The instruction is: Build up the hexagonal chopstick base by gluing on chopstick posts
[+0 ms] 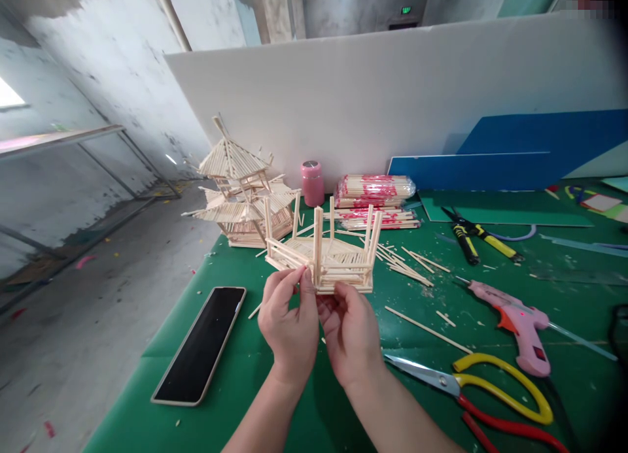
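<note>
A small pavilion frame (341, 267) made of pale wooden sticks, with upright posts and a slatted floor, is held up over the green table. My left hand (289, 319) is closed, thumb and forefinger pinched on its near edge beside the front post; whether a separate stick is between the fingertips is hidden. Wrapped under the base at the near right, my right hand (354, 335) grips it from below. Behind and to the left stands a stick pagoda (238, 191) with tiered roofs. Loose sticks (412, 270) lie scattered to the right of the frame.
A phone (201, 345) lies at left by the table edge. Scissors (461, 384), a pink glue gun (515, 319) and pliers (478, 234) lie at right. Farther back are a pink jar (313, 184), bagged sticks (375, 191) and a white board (363, 100).
</note>
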`<move>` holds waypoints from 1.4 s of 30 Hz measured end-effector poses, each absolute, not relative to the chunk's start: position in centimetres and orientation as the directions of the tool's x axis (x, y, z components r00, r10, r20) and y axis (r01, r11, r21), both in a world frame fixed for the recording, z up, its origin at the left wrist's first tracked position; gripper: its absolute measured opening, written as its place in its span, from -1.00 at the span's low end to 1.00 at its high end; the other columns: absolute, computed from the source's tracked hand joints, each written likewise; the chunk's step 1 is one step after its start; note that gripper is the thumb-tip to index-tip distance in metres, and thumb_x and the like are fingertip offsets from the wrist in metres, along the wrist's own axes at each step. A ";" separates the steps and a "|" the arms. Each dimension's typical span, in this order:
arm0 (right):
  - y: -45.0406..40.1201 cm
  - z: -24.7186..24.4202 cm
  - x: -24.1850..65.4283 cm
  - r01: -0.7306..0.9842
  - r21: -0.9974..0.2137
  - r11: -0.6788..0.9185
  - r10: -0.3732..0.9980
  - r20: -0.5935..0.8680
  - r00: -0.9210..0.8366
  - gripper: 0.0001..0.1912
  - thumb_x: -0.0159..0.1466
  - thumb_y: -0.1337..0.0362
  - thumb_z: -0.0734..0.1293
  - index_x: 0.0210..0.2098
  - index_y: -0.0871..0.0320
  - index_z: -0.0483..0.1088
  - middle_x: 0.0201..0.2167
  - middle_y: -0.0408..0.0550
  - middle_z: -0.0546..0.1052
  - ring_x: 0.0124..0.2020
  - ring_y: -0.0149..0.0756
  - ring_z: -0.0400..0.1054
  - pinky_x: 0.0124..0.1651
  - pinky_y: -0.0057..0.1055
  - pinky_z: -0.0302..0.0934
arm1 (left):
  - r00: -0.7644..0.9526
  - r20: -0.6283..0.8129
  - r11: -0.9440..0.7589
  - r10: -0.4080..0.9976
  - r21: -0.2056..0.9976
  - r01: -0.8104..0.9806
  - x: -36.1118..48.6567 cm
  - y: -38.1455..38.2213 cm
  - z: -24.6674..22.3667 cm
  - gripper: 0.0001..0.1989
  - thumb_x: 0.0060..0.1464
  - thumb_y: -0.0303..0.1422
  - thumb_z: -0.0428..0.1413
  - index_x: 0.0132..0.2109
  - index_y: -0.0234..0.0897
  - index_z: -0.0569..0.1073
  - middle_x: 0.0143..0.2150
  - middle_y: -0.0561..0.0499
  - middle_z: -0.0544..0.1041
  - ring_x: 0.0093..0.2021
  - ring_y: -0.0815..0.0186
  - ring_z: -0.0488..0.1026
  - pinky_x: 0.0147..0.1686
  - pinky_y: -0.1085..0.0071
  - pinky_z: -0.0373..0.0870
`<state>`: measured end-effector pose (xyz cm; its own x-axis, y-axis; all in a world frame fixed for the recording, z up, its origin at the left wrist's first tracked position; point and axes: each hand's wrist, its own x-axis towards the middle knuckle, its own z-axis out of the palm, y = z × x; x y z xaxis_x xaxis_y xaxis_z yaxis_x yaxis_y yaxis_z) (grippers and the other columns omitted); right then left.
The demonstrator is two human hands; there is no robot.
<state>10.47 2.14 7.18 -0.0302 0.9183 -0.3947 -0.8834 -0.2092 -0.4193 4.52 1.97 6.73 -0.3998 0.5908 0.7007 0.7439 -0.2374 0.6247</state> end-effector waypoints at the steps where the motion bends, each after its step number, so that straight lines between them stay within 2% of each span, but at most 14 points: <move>1: 2.1 7.2 10.5 -0.882 -0.421 -0.211 0.919 -0.393 -0.032 -0.90 -0.03 0.37 0.27 -0.47 0.22 0.39 -0.52 -0.13 0.53 -0.50 -0.42 0.38 -0.47 -0.56 0.26 | -0.400 0.701 -0.237 0.590 0.624 0.744 4.5 2.0 6.7 -0.92 0.01 -0.44 0.06 -0.37 -0.29 0.46 -0.41 0.01 0.46 -0.40 0.36 0.40 -0.43 0.44 0.34; 17: 2.2 7.0 10.5 -0.902 -0.378 -0.209 0.909 -0.416 -0.036 -0.87 -0.03 0.40 0.28 -0.44 0.23 0.41 -0.55 -0.14 0.53 -0.49 -0.43 0.40 -0.46 -0.56 0.28 | -0.440 0.630 -0.152 0.640 0.665 0.731 4.3 1.8 6.2 -0.90 0.01 -0.37 0.08 -0.33 -0.28 0.48 -0.37 -0.01 0.50 -0.38 0.33 0.42 -0.39 0.39 0.35; 27: 2.3 7.0 10.5 -0.896 -0.393 -0.205 0.911 -0.412 -0.028 -0.83 -0.05 0.38 0.29 -0.41 0.23 0.39 -0.52 -0.14 0.53 -0.46 -0.42 0.40 -0.44 -0.55 0.28 | -0.383 0.670 -0.212 0.636 0.629 0.748 3.8 2.1 6.9 -0.92 -0.03 -0.40 0.11 -0.39 -0.31 0.47 -0.42 0.02 0.45 -0.41 0.36 0.39 -0.46 0.46 0.32; 31: 2.3 6.9 10.4 -0.897 -0.396 -0.197 0.912 -0.409 -0.020 -0.83 -0.05 0.39 0.29 -0.41 0.24 0.40 -0.52 -0.14 0.54 -0.46 -0.41 0.40 -0.44 -0.54 0.28 | -0.371 0.666 -0.233 0.646 0.636 0.735 3.5 2.1 7.0 -0.93 -0.04 -0.40 0.12 -0.39 -0.31 0.47 -0.41 0.02 0.45 -0.40 0.36 0.40 -0.42 0.45 0.32; 42: 2.3 6.9 10.4 -0.898 -0.394 -0.195 0.909 -0.417 -0.014 -0.83 -0.05 0.40 0.28 -0.41 0.23 0.41 -0.52 -0.14 0.54 -0.48 -0.43 0.40 -0.44 -0.55 0.28 | -0.335 0.646 -0.224 0.686 0.626 0.747 3.0 1.9 7.2 -0.93 -0.04 -0.40 0.11 -0.39 -0.29 0.47 -0.43 0.05 0.44 -0.44 0.40 0.37 -0.48 0.49 0.28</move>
<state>10.43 2.27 6.90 -0.0142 0.9088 -0.4171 -0.8983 -0.1948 -0.3939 3.02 1.95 7.23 -0.3349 0.6859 0.6460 0.7472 -0.2245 0.6256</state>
